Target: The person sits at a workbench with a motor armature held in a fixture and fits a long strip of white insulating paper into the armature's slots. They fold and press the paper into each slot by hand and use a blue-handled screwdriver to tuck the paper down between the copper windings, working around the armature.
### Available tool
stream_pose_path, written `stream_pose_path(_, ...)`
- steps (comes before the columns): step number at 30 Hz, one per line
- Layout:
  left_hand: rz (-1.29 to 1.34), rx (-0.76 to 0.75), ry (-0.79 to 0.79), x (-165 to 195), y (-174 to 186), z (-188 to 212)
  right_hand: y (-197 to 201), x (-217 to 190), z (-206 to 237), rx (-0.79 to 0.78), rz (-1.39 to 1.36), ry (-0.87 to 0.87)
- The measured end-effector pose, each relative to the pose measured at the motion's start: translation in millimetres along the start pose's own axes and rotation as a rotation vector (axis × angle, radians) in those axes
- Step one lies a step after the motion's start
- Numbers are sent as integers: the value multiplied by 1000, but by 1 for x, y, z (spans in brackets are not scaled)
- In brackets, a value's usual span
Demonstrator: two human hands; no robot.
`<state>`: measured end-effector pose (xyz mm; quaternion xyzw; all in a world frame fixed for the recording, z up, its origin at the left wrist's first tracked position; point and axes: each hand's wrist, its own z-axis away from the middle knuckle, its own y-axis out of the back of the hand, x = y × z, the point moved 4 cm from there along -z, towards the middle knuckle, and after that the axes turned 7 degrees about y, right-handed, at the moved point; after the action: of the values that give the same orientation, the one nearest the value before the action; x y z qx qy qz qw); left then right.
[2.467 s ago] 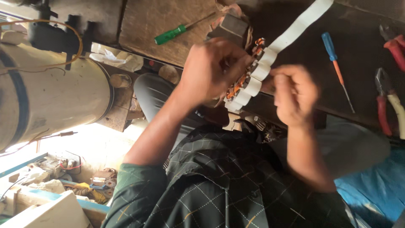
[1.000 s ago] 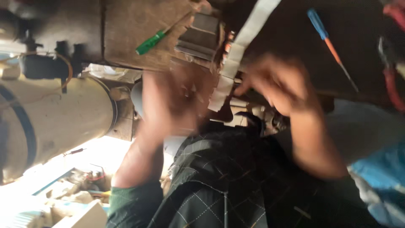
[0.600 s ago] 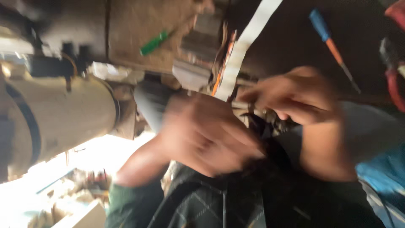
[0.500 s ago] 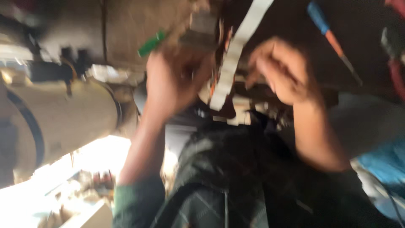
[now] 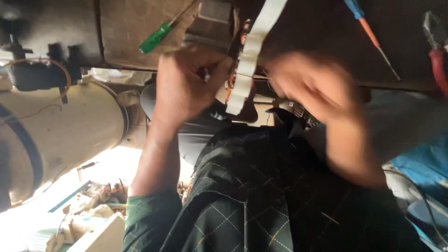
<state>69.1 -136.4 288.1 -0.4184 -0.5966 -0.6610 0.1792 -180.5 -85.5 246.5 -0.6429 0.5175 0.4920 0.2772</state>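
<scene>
In the head view, the left hand [image 5: 186, 86] is seen curled into a fist, closed against the wound motor core [image 5: 228, 70] and its white tape [image 5: 249, 56], which are held at the worktop [image 5: 303, 32] edge above the lap. The right hand [image 5: 317, 88] is blurred beside the tape; its grip cannot be told. A green screwdriver [image 5: 156, 38] lies near.

One head-worn camera looks down, close, upon the workbench [image 5: 140, 23].
</scene>
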Motion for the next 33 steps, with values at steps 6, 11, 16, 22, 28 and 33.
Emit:
stream_pose_path(6, 141, -328, -685, 59, -9, 29, 9, -32, 10, -180, -259, 277)
stream_pose_path(11, 99, 0, -83, 35, 17, -22, -5, 23, -9, 27, -150, -43)
stream_pose_path(16, 4, 59, -259, 24, 7, 1, 27, -41, 36, -69, -181, 410)
stream_pose_path(22, -21, -150, -186, 35, -7, 3, 1, 16, -4, -135, -50, 203)
stream_pose_path(28, 77, 129, -51, -1, 12, 0, 10, -40, 16, 37, 8, 397)
stream_pose_path(33, 311, -268, -476, 49, 4, 27, 11, 4, 26, -210, -185, 334)
